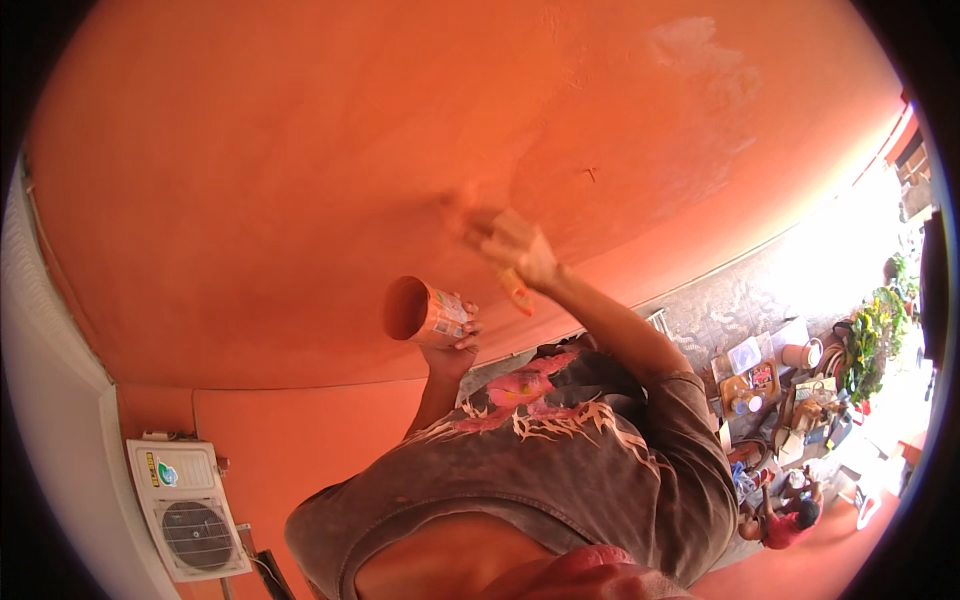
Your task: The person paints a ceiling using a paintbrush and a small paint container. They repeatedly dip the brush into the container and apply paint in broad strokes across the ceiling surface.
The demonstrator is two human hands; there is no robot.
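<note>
My left hand (pixel 459 345) is wrapped round the side of an orange paint-smeared cup (pixel 443 313), which is tilted with its mouth toward the left. The inside of the cup looks dark, and how much paint it holds cannot be made out. Up and to the right of it, my right hand (pixel 515 245) is closed on a paintbrush whose orange handle (pixel 516 291) sticks out below the palm. The brush's head is blurred by motion, close to the orange wall (pixel 380 130); whether it touches the wall I cannot tell.
Pale, patchy marks (pixel 705 70) show on the wall at upper right. An air-conditioner outdoor unit (pixel 190 507) hangs at lower left. Far below on the right are a bucket (pixel 801 355), plants (pixel 872 345), cluttered items and a person in red (pixel 790 525).
</note>
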